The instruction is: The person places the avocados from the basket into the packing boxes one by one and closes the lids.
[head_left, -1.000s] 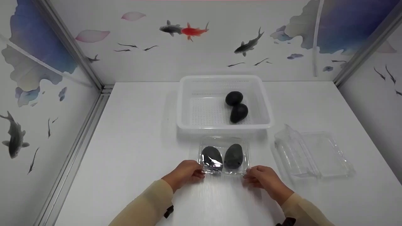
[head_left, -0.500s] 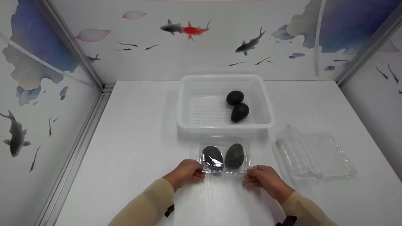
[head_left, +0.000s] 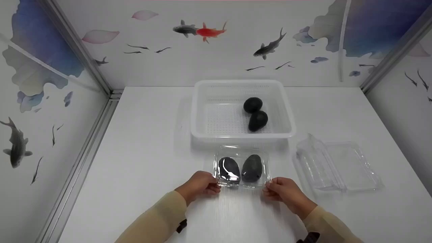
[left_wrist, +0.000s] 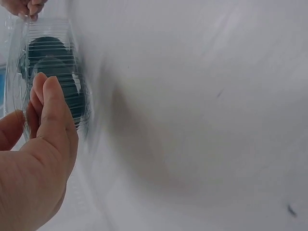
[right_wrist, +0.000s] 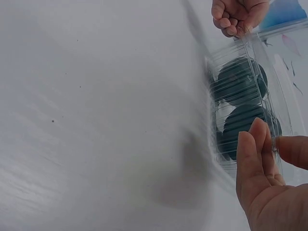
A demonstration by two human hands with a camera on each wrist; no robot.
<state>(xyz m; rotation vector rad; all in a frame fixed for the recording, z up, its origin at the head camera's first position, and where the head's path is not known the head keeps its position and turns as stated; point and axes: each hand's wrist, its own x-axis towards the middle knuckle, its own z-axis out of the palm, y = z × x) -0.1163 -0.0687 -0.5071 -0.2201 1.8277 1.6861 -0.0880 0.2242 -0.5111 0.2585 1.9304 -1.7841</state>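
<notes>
Clear plastic box (head_left: 240, 152), head view: on tabletop (head_left: 148, 141), just in front of white basket (head_left: 241, 136), dark fruits (head_left: 252, 168) inside. Left wrist view: pinched at one corner by left grip (left_wrist: 41, 166). Right wrist view: likewise by right grip (right_wrist: 272, 185); best pressed evenly, edges aligned.

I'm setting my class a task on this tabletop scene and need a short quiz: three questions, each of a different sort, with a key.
1. How many avocados lie in the white basket?

2. True or false: seen from the person's side, the open, empty clamshell lies to the right of the basket.

3. Where is the grip of the left hand and of the right hand on the filled clamshell?
A) Far corners
B) Near corners
C) Middle of the lid

Key: 1. Two. 2. True. 3. B.
</notes>
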